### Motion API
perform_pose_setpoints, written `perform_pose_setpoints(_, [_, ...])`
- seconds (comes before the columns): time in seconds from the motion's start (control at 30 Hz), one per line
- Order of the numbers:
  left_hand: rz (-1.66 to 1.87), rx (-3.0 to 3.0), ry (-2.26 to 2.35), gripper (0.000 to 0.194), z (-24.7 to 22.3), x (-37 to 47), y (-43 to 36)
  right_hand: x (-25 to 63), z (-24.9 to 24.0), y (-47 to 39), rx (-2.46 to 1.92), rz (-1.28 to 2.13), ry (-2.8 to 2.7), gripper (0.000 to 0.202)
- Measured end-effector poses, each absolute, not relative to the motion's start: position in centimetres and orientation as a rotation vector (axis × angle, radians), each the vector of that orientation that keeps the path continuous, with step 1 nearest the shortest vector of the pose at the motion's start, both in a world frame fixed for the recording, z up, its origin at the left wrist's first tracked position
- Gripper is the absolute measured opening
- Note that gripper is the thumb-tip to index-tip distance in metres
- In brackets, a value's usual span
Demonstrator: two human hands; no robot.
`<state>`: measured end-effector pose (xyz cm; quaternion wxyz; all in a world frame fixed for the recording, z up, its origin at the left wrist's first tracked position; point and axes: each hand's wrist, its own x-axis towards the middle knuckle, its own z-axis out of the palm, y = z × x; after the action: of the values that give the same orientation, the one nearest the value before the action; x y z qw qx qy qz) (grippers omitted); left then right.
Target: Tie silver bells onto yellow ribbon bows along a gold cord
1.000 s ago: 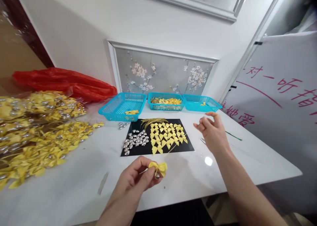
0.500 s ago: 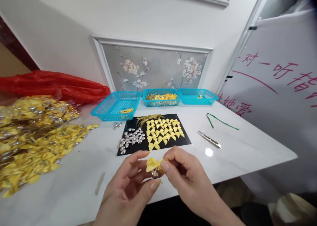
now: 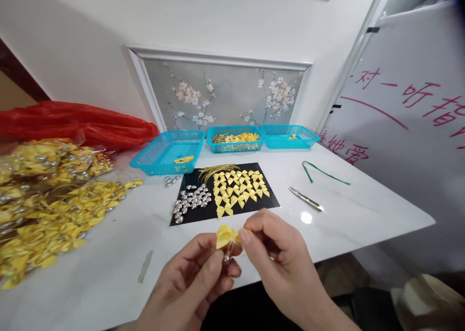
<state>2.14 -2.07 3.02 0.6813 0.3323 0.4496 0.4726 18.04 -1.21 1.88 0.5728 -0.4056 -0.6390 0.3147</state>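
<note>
A yellow bow (image 3: 225,236) with a small silver bead (image 3: 227,259) hanging under it is held between my hands, above the table's front edge. My right hand (image 3: 283,253) pinches the bow's right side between thumb and forefinger. My left hand (image 3: 198,273) is curled around its left side, thumb and fingertips at the bow and bead. Just beyond lies a black mat (image 3: 272,202) bearing rows of yellow bows (image 3: 238,190), a heap of silver beads (image 3: 192,199) and a bundle of gold ties (image 3: 218,170).
Three blue baskets (image 3: 167,152) stand along the wall, the middle one holding yellow pieces. Small scissors (image 3: 307,199) and a green cord (image 3: 327,173) lie at the right. Finished-looking bows (image 3: 69,215) are heaped at the left beside red fabric (image 3: 76,123).
My left thumb and fingers have closed in nearer the bow and bead. My right hand still pinches the bow. The whole view has shifted slightly.
</note>
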Motion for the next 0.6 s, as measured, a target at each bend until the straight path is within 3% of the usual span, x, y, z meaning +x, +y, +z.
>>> perform_pose_setpoints(0.47, [1.183,1.195,1.142,0.014,1.1,0.6,-2.3,17.8,2.2,-1.5,-0.965,0.641,-1.575,0.020])
perform_pose_setpoints(0.6, [1.234,1.001,1.188,0.021,1.2,0.9,-2.6,17.1,1.8,-1.6,-0.929,0.464,-1.579,0.019])
